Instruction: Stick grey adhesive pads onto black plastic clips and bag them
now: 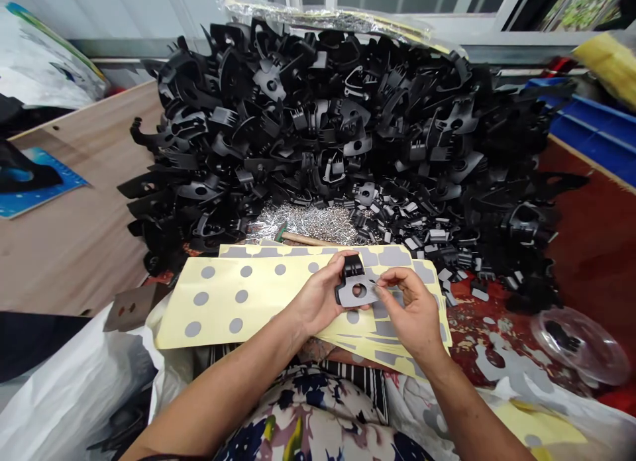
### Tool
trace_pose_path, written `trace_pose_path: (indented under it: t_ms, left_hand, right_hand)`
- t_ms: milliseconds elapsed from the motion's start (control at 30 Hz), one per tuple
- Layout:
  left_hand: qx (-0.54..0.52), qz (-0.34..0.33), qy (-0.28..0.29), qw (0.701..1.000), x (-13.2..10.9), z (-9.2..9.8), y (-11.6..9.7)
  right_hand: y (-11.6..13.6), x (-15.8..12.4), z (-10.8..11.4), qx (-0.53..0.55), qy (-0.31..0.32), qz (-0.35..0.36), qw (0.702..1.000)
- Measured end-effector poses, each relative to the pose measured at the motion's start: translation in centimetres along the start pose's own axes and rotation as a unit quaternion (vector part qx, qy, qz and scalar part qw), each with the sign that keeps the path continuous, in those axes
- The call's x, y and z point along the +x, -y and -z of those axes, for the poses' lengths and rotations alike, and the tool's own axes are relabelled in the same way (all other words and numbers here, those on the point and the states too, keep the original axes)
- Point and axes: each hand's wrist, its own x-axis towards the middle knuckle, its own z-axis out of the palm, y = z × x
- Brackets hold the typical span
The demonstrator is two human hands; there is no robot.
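My left hand (318, 299) grips a black plastic part (354, 283) with a round hole, holding it above the yellow sticker sheets (258, 295). A grey sticker covers the face of the part. My right hand (410, 308) pinches the right edge of that part, thumb and forefinger pressed together on the sticker. Grey round stickers dot the top sheet on my lap. Behind the hands lies a heap of small silver pins (318, 222) with a wooden-handled hammer (303, 238) on it.
A big pile of black plastic parts (348, 116) fills the table ahead. Small black clips (422, 229) lie to the right on a red cloth. A blue bin (596, 130) stands far right, a clear plastic bag (576, 342) near right, a wooden board (74, 216) left.
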Motion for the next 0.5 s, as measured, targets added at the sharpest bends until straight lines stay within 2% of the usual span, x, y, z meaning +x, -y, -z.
trace_pose_path:
  t_ms: [500]
  left_hand:
    - [-0.007,0.000,0.001,1.000,0.07,0.56,0.42]
  right_hand:
    - [-0.09,0.08,-0.50,-0.016,0.005,0.006,1.000]
